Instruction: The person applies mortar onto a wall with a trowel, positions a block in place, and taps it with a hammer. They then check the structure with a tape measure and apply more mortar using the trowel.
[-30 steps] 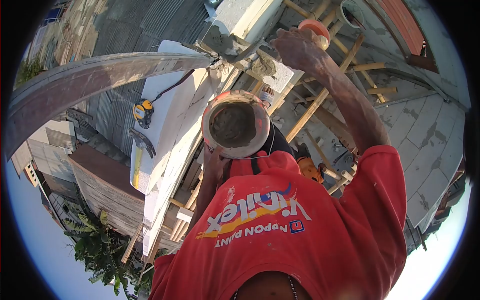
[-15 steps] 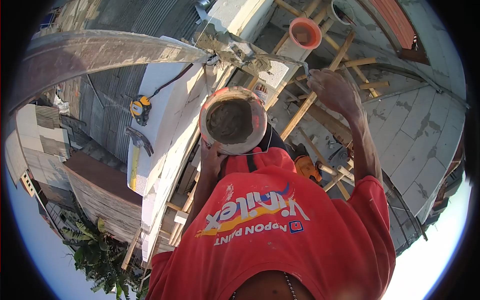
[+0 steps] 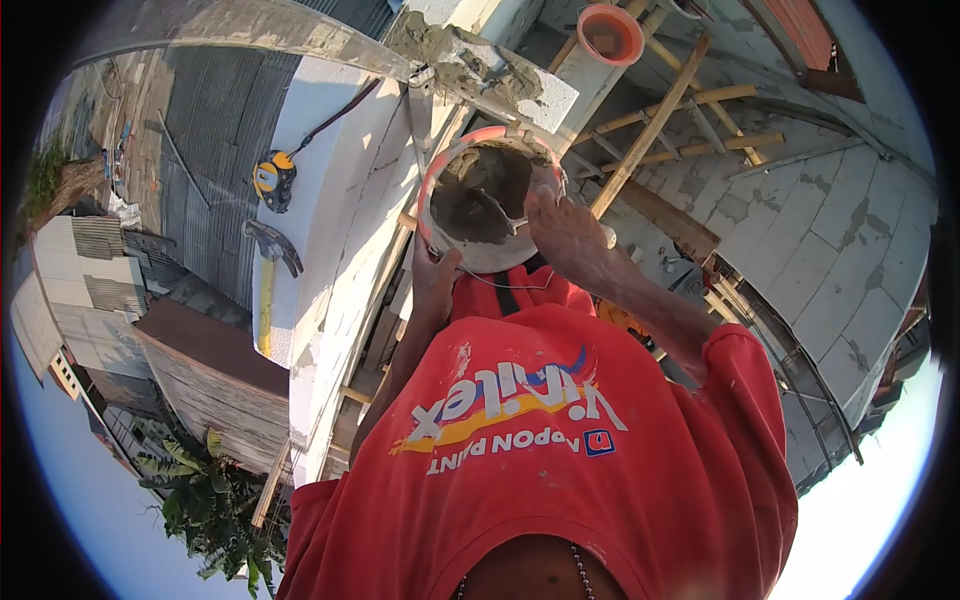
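My left hand (image 3: 433, 285) holds the near left rim of a mortar bucket (image 3: 475, 258), its fingers curled at the side. Grey wet mortar (image 3: 475, 190) fills part of the bucket. My right hand (image 3: 570, 238) is closed around the handle of a trowel (image 3: 517, 222), at the bucket's right rim. The trowel's blade sits inside the bucket among the mortar, its outline partly hidden. Just beyond the bucket, a pale block (image 3: 553, 103) carries a rough layer of mortar (image 3: 490, 75).
On the white ledge to the left lie a yellow-black tape measure (image 3: 272, 180) and a hammer (image 3: 267, 290) with a yellow handle. An orange bucket (image 3: 608, 38) stands at the upper right. Wooden poles (image 3: 655, 125) cross the lower area beside a block wall (image 3: 830, 250).
My right hand has come down and left from beside the mortared block, bringing the trowel into the bucket. The bucket sits slightly farther right, with my left hand still on it.
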A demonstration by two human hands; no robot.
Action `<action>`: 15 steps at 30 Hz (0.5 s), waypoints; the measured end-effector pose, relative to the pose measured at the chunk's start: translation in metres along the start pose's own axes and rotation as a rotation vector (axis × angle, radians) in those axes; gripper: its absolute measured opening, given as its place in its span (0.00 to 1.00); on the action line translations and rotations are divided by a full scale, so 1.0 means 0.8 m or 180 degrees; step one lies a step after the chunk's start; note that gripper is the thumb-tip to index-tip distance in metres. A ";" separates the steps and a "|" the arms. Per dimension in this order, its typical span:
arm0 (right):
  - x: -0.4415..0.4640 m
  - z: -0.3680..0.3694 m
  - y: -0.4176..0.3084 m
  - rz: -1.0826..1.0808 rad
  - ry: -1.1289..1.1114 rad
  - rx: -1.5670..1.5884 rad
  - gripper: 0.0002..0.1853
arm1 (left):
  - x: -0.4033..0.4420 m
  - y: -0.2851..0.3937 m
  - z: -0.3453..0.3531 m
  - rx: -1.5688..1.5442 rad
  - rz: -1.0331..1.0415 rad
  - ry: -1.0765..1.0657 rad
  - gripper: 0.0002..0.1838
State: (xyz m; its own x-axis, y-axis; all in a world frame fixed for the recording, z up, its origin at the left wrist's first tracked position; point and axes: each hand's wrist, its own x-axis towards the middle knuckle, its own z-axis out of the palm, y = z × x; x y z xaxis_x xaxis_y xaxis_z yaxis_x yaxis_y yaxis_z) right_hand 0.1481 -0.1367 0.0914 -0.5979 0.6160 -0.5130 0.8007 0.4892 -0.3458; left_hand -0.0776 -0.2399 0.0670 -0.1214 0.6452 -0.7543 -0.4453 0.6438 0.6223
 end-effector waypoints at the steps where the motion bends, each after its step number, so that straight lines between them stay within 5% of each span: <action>1: -0.008 -0.002 -0.011 -0.0079 0.0095 0.0109 0.16 | -0.004 0.003 0.003 -0.0023 -0.0069 0.0000 0.42; 7: -0.028 0.001 -0.050 0.0455 -0.0245 0.1096 0.23 | -0.004 -0.003 0.009 0.0237 0.0049 -0.0149 0.43; 15: -0.062 0.040 -0.029 0.0927 0.0325 0.2825 0.28 | 0.004 0.011 0.014 -0.0003 -0.0096 -0.0365 0.45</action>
State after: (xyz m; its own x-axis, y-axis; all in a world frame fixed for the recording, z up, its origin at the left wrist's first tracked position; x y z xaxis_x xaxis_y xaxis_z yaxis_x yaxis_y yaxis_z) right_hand 0.1600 -0.1982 0.0998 -0.3360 0.7119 -0.6167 0.6303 -0.3166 -0.7089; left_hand -0.0720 -0.2276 0.0730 -0.0058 0.6683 -0.7438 -0.4481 0.6632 0.5994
